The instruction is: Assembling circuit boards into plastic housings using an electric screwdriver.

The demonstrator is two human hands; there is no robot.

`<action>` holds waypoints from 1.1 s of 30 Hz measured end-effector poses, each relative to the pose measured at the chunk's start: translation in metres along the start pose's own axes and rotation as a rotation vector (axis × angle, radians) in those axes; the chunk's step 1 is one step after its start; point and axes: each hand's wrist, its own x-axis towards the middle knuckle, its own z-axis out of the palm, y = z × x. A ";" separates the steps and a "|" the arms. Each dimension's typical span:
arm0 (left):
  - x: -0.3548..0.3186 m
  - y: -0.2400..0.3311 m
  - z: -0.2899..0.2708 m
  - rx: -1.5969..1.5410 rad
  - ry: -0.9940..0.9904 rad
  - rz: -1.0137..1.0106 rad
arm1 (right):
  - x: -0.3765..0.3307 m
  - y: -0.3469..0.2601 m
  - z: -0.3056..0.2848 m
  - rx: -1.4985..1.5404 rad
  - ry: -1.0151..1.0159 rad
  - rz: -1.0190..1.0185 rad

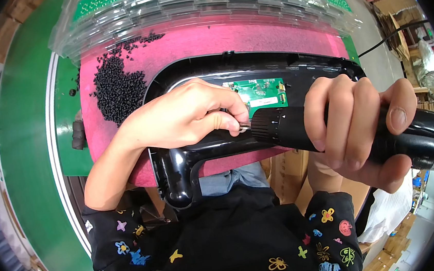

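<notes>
My right hand point(355, 123) is wrapped round a black electric screwdriver point(280, 125), which lies nearly level with its tip pointing left. At that tip, the thumb and forefinger of my left hand point(194, 111) pinch together by the metal bit point(245, 127); whether a small screw is between them is hidden. Beneath both hands lies a glossy black plastic housing point(176, 175), its hollow side up and a narrower leg reaching toward me. A green circuit board point(259, 91) sits inside the housing, just beyond the screwdriver's tip.
A pink mat point(183, 43) covers the green table point(37, 151). Left of the housing is a heap of small black screws point(117, 87). Stacked clear plastic trays point(175, 7) with green boards line the far side. A black cable point(391, 35) runs at the right.
</notes>
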 end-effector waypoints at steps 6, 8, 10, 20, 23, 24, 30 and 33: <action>0.001 -0.002 0.001 -0.011 -0.038 0.015 | -0.005 -0.002 0.011 0.003 0.201 0.030; 0.003 0.000 0.001 0.000 -0.031 0.030 | -0.006 -0.007 0.010 -0.038 0.211 0.097; 0.004 0.003 0.001 0.023 -0.049 0.035 | -0.006 -0.011 0.008 -0.047 0.196 0.082; 0.005 0.001 0.010 0.574 0.263 -0.083 | -0.018 -0.023 -0.021 -0.414 0.317 0.216; 0.003 -0.001 0.010 0.596 0.252 -0.102 | -0.024 -0.017 -0.025 -0.395 0.343 0.200; 0.002 -0.001 0.010 0.592 0.258 -0.102 | -0.024 -0.015 -0.027 -0.351 0.347 0.161; 0.000 -0.003 0.010 0.652 0.220 -0.119 | -0.027 -0.011 -0.030 -0.311 0.341 0.200; 0.001 -0.003 0.012 0.677 0.225 -0.093 | -0.026 -0.009 -0.026 -0.350 0.372 0.227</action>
